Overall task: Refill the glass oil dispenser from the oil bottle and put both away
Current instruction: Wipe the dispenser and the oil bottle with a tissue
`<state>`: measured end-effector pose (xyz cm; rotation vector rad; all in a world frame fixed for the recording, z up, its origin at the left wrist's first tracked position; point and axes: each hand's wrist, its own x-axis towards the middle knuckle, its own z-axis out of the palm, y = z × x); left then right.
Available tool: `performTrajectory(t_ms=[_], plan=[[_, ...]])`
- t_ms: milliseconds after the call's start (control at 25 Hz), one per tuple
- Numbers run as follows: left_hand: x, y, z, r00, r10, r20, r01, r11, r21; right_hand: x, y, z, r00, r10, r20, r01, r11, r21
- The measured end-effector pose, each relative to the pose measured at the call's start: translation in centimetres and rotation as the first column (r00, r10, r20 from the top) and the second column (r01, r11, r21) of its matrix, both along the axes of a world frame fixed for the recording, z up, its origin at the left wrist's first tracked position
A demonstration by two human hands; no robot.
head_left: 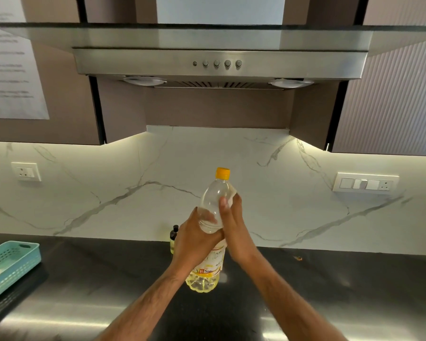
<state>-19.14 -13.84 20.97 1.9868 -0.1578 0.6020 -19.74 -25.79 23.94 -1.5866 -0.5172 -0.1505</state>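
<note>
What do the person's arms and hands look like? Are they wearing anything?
Both forearms are bare, with no sleeves showing anywhere in the picture. The left hand and the right hand wear no gloves. No watch, bracelet or ring can be seen on them. Fine dark hair shows along both forearms.
</note>
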Motion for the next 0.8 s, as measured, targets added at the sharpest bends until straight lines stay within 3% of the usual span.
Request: performTrajectory(t_ms=[160, 240, 320, 400, 480, 560, 640, 800], plan=[[-0.2, 0.5, 0.9, 0.981, -0.166, -0.098, 0.162, 0.986, -0.046, 1.8, -1.5, 2.9, 0.999, 0.045, 0.003, -0.045, 0.997, 0.062], [-0.6, 1.0, 1.3, 0.947, -0.297, -0.126, 0.285, 0.953, -0.099, 2.7, -1.7, 3.7, 0.983, 0.18, -0.034, -0.175, 0.978, 0.116], [-1.0, 1.4, 1.6, 0.878, -0.457, -0.143, 0.44, 0.887, -0.139, 3.8, -2.0, 4.5, 0.885, 0.452, -0.108, -0.424, 0.881, 0.212], [-1.2, 1.6, 1.6, 0.791, -0.597, -0.134, 0.568, 0.798, -0.201, 4.8, -2.3, 5.3, 0.721, 0.676, -0.152, -0.611, 0.723, 0.321], [-1.4, 1.5, 1.8, 0.719, -0.688, -0.101, 0.642, 0.712, -0.285, 5.3, -2.0, 6.0, 0.633, 0.761, -0.146, -0.693, 0.64, 0.332], [-1.5, 1.5, 1.9, 0.691, -0.719, -0.074, 0.66, 0.669, -0.344, 5.3, -1.5, 6.4, 0.607, 0.783, -0.135, -0.73, 0.616, 0.296], [-1.4, 1.5, 1.7, 0.704, -0.709, -0.029, 0.649, 0.66, -0.377, 5.0, -1.0, 5.9, 0.625, 0.764, -0.161, -0.705, 0.641, 0.303], [-2.1, 1.5, 2.0, 0.806, -0.591, -0.02, 0.547, 0.757, -0.357, 2.7, -0.8, 2.7, 0.82, 0.541, -0.189, -0.48, 0.828, 0.289]])
